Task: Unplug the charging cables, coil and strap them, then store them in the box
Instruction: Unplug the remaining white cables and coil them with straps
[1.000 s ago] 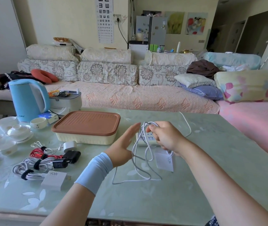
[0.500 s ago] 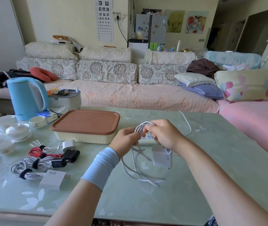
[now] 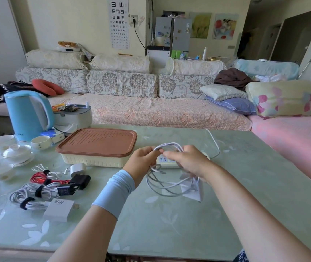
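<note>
Blurred charger (image 3: 194, 190), half-hidden power strip (image 3: 165, 160)

Open table (image 3: 255, 186) surface stretches right and toward the near edge. To the left, strapped cables (image 3: 33, 193) and a 90W charger (image 3: 59, 209) crowd the way; the lidded box (image 3: 97, 146) and power strip (image 3: 167, 161) block ahead.

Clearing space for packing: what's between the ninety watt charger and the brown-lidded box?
Head view: a black adapter and a white plug lie between the 90W charger and the box.

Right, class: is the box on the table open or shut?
Shut: its brown lid sits flat on the cream box, covering the whole top; nothing inside shows.
</note>
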